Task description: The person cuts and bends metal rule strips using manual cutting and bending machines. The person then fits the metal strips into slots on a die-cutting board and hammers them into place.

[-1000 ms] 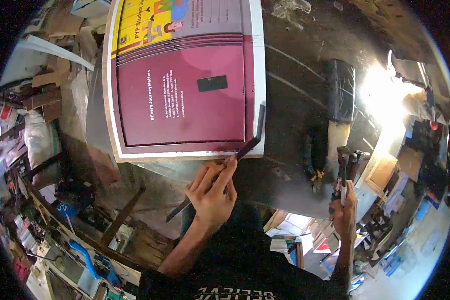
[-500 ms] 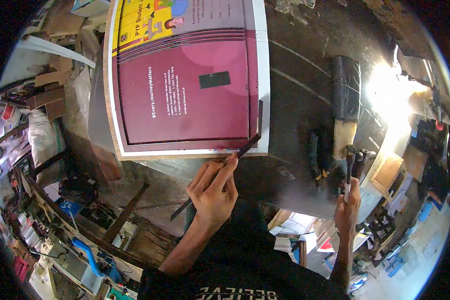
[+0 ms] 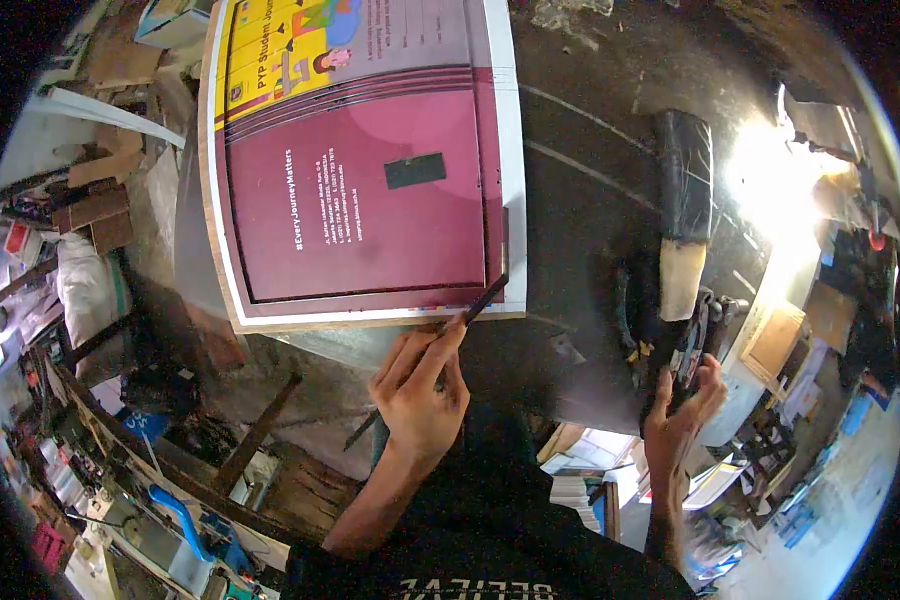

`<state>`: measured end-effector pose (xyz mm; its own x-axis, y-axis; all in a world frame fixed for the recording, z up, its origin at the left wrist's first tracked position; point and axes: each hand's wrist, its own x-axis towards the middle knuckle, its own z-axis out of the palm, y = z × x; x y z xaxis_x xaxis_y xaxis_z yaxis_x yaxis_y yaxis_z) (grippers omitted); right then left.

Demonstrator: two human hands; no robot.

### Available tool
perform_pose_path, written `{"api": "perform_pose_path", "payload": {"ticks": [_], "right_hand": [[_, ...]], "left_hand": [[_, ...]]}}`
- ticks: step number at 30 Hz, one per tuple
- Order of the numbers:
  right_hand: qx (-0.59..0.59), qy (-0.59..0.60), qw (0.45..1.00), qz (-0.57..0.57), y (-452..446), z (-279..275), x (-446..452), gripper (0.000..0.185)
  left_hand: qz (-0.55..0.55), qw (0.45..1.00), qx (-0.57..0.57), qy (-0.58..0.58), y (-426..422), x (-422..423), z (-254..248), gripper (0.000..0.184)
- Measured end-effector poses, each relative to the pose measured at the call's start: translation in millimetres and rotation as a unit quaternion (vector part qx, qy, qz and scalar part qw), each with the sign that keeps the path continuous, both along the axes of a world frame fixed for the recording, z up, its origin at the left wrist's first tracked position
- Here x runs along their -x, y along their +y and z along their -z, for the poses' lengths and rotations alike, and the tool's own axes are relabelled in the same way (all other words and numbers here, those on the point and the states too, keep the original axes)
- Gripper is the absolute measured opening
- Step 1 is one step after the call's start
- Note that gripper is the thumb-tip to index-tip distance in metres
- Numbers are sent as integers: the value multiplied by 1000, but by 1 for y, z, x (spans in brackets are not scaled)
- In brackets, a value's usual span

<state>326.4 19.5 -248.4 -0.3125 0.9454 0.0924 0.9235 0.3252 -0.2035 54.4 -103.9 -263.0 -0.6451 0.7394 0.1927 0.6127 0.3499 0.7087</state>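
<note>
My left hand (image 3: 420, 395) is closed on a thin dark metal strip (image 3: 487, 295), bent at an angle. The strip's far end lies over the lower right corner of a wooden board (image 3: 515, 150) with a printed maroon and yellow sheet on it. Dark lines outline the print, and a small dark rectangle (image 3: 415, 170) lies on the maroon part. My right hand (image 3: 685, 405) has thumb and fingers apart around the near end of a metal hand tool (image 3: 688, 355), whose kind I cannot make out. Whether the fingers touch it is unclear.
A thick black-wrapped bar (image 3: 684, 175) with a pale end lies on the dark table (image 3: 580, 230), right of the board. Beside it is a dark tool (image 3: 630, 310) with yellow on it. A bright lamp (image 3: 770, 180) glares at the right. Clutter surrounds the table.
My right hand has gone from gripping the tool's handle to having its fingers spread beside it. The tool now lies lower. My left hand still holds the strip; the view has shifted slightly.
</note>
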Motion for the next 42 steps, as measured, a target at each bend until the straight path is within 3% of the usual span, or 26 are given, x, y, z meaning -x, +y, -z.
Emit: {"api": "perform_pose_path", "payload": {"ticks": [1, 2, 4, 5, 6, 8, 11, 15, 20, 22, 24, 25, 27, 28, 30, 31, 33, 38, 40, 42], "right_hand": [[-76, -29, 996, -32, 1, -7, 11, 46], [-75, -29, 996, -32, 2, -13, 18, 46], [33, 65, 990, -117, 2, -22, 31, 41], [98, 108, 985, -93, -3, -23, 46, 33], [99, 107, 985, -94, -8, -21, 60, 33], [217, 146, 954, -144, -15, -18, 88, 35], [193, 105, 968, -119, -25, -15, 113, 40], [219, 44, 959, -173, -20, -19, 109, 43], [361, 118, 915, -137, -6, -21, 116, 34], [316, 90, 923, -202, 12, -25, 116, 28], [299, 188, 929, -107, 26, -43, 132, 21], [300, 182, 930, -113, 31, -52, 146, 21], [376, 362, 852, -52, 33, -68, 181, 14], [375, 356, 854, -55, 35, -69, 195, 14], [386, 243, 861, -224, 42, -64, 219, 13], [388, 238, 861, -226, 44, -59, 226, 13], [366, 109, 847, -371, 48, -48, 240, 9], [305, -61, 845, -434, 58, -53, 252, 10], [220, -26, 832, -508, 60, -52, 255, 15], [209, -39, 818, -534, 59, -53, 259, 17]], "left_hand": [[0, 1000, 0, 1, 0, 0, 0, 27], [-2, 1000, 7, -3, -1, 0, -1, 28], [-3, 1000, 14, -7, -2, -1, 0, 28], [0, 1000, 6, -5, -2, -1, 2, 29], [1, 1000, -1, -2, -2, -1, 3, 30], [-2, 1000, 0, -4, -4, -1, 3, 31], [0, 1000, -6, -6, -4, 2, 4, 33], [0, 1000, 9, -16, -6, 1, 3, 37], [-3, 1000, 7, -21, -6, 3, -1, 41], [-6, 1000, 3, -24, -7, 2, 2, 42], [-2, 1000, -14, -17, -9, 0, 6, 44], [-9, 1000, -15, -20, -9, -1, 6, 44], [4, 1000, 15, 2, -9, -2, 5, 45], [0, 1000, 12, -2, -10, -2, 6, 45], [13, 1000, 19, 4, -11, -3, 7, 46], [9, 1000, 19, 0, -11, -3, 6, 46], [12, 1000, 11, 17, -11, -2, 3, 47], [0, 999, 17, 29, -10, -6, 5, 40], [-5, 999, 17, 32, -8, -5, 5, 36], [-14, 998, 9, 56, -6, -5, 4, 25]]}}
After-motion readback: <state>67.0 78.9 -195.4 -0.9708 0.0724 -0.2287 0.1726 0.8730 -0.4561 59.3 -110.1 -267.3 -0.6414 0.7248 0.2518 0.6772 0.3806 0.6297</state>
